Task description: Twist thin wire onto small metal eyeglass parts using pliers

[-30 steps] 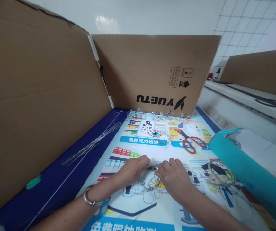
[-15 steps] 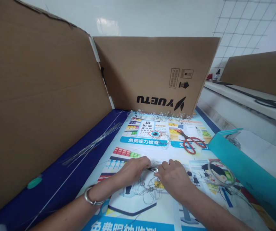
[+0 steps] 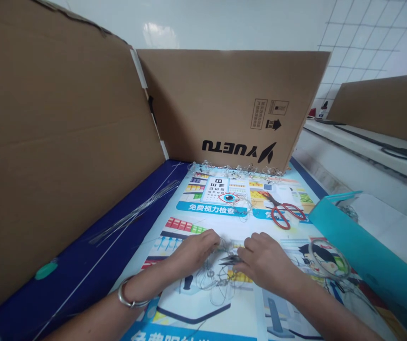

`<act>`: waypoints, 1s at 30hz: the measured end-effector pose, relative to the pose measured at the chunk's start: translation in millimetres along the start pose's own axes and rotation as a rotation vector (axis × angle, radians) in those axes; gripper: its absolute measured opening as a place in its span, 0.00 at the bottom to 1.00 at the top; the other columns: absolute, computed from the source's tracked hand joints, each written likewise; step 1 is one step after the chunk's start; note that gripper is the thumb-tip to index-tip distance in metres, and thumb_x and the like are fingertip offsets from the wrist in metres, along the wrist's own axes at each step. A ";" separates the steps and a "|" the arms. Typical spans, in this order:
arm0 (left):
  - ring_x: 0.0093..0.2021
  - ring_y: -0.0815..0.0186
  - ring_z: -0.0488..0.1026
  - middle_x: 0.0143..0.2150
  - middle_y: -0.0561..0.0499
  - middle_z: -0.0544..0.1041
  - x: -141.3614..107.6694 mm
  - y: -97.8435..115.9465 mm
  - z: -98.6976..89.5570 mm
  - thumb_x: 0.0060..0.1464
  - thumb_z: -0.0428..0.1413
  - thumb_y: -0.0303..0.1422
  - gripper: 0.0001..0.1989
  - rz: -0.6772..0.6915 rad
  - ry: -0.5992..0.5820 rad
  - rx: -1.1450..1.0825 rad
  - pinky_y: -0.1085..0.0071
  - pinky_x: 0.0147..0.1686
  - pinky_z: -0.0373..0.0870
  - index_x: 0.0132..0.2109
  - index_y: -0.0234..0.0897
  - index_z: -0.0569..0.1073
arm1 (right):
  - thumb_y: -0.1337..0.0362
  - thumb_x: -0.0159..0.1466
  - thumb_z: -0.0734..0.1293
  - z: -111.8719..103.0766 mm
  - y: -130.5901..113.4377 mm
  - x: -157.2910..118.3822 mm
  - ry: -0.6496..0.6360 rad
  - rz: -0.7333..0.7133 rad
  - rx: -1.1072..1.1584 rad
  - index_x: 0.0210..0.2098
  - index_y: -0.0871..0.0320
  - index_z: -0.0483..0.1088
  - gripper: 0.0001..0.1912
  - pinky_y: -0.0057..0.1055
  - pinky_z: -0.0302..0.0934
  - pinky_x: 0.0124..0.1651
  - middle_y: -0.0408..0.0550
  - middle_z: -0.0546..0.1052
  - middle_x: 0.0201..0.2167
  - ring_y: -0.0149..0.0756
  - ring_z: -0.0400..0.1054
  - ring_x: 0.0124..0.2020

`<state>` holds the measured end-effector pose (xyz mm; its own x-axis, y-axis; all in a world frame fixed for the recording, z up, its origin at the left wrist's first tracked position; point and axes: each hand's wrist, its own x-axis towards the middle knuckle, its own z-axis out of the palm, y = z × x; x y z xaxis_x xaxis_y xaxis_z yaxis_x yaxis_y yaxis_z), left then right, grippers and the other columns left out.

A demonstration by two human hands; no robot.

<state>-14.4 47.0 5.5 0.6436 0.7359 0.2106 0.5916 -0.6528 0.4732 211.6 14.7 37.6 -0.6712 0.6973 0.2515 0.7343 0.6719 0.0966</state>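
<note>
My right hand (image 3: 264, 258) is closed round a pair of pliers (image 3: 230, 260); their pointed jaws stick out to the left, slightly parted, and the handles are hidden in my fist. Opposite, my left hand (image 3: 198, 248) pinches thin wire at its fingertips, with a silver bangle (image 3: 130, 296) on that wrist. Below and between both hands, a loose tangle of thin wire (image 3: 217, 279) hangs or lies over the printed sheet; whether it touches the sheet is unclear. The plier tips are apart from my left fingers.
Red-handled scissors (image 3: 284, 213) lie ahead to the right. A wire coil (image 3: 329, 258) sits beside a teal box (image 3: 359, 246). Straight wires (image 3: 137, 210) lie at left on blue cloth. Wire pieces (image 3: 239, 170) line the foot of a cardboard panel (image 3: 224, 94).
My right hand has drawn back a little to the right, so the plier tips have come away from my left fingers and show more fully. My left hand keeps its pinch.
</note>
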 end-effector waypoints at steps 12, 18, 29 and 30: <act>0.36 0.66 0.66 0.35 0.51 0.68 -1.0 -4.4 -3.0 0.54 0.43 0.20 0.10 0.162 -0.020 -0.001 0.74 0.35 0.62 0.39 0.38 0.64 | 0.54 0.61 0.61 8.7 6.5 2.5 -0.025 0.152 0.004 0.27 0.56 0.69 0.14 0.33 0.44 0.35 0.45 0.71 0.26 0.36 0.60 0.32; 0.35 0.67 0.66 0.34 0.51 0.68 0.4 -1.9 -1.3 0.55 0.44 0.20 0.10 0.165 -0.048 0.034 0.75 0.33 0.60 0.39 0.38 0.64 | 0.54 0.61 0.62 7.3 1.7 4.6 -0.027 0.092 -0.033 0.28 0.56 0.69 0.13 0.34 0.44 0.35 0.45 0.71 0.26 0.37 0.59 0.32; 0.31 0.67 0.68 0.33 0.53 0.68 1.0 6.3 3.6 0.59 0.43 0.26 0.04 0.060 -0.104 0.240 0.73 0.29 0.59 0.37 0.38 0.61 | 0.56 0.60 0.63 9.0 -4.5 4.0 -0.043 0.067 -0.037 0.28 0.57 0.68 0.11 0.35 0.44 0.34 0.46 0.70 0.26 0.37 0.59 0.32; 0.31 0.67 0.68 0.33 0.53 0.68 0.9 6.6 4.6 0.58 0.43 0.26 0.04 0.051 -0.104 0.267 0.73 0.28 0.58 0.37 0.38 0.61 | 0.56 0.60 0.63 9.3 -4.4 3.9 -0.043 0.066 -0.041 0.28 0.57 0.68 0.11 0.35 0.44 0.34 0.46 0.70 0.26 0.38 0.59 0.32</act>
<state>-7.7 42.4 4.9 0.7141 0.6873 0.1331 0.6551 -0.7231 0.2192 204.7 16.7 29.2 -0.6242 0.7504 0.2174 0.7801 0.6139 0.1210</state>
